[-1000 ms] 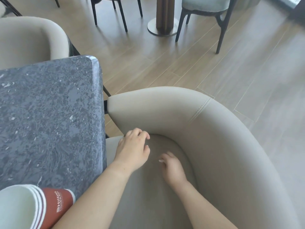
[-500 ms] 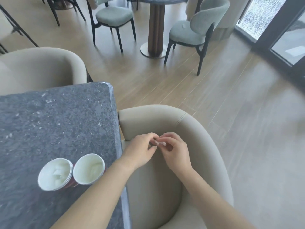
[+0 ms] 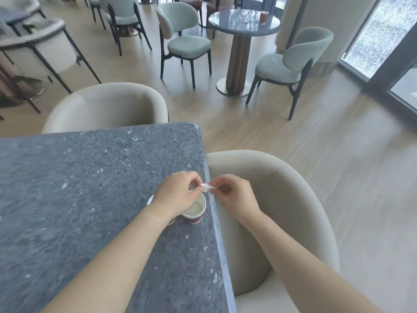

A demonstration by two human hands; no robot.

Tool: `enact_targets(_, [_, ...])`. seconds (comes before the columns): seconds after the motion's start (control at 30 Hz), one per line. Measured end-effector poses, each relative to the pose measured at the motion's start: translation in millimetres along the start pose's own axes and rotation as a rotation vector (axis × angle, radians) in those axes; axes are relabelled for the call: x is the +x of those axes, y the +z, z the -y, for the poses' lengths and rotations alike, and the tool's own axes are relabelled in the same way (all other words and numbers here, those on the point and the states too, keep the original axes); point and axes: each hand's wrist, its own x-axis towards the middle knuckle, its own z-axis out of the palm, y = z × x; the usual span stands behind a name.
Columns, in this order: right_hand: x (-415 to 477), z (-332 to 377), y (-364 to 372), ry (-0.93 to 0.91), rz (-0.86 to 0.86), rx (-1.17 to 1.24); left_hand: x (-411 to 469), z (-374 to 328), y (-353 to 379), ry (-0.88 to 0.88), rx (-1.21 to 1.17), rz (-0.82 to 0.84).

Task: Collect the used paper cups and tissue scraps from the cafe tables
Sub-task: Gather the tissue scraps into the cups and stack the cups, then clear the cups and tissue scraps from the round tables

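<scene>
A small white tissue scrap [image 3: 206, 187] is pinched between the fingertips of my left hand [image 3: 178, 195] and my right hand [image 3: 234, 196], just above the right edge of the dark stone table [image 3: 90, 188]. Directly below my left hand stand two red paper cups with white insides: one cup [image 3: 195, 210] shows clearly, and the other cup [image 3: 150, 199] is mostly hidden by my wrist. A third red paper cup [image 3: 264, 17] stands on the round table [image 3: 243, 21] far ahead.
A beige tub chair [image 3: 282, 199] sits tight against the table's right edge under my right arm, another beige chair [image 3: 108, 107] at the far side. Green chairs [image 3: 187, 41] surround the round table. A glass door [image 3: 388, 37] is on the right, with wooden floor between.
My hands rose from the beige chair seat, came together on the tissue scrap and moved left over the table edge above the cups. The view tilted up.
</scene>
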Motion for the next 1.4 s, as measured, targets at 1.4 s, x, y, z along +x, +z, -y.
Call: enact_targets(1.4, [-209,91,-31,0.088,-0.212,-0.484,-152,-56,-33,0.576,0.216,0.067])
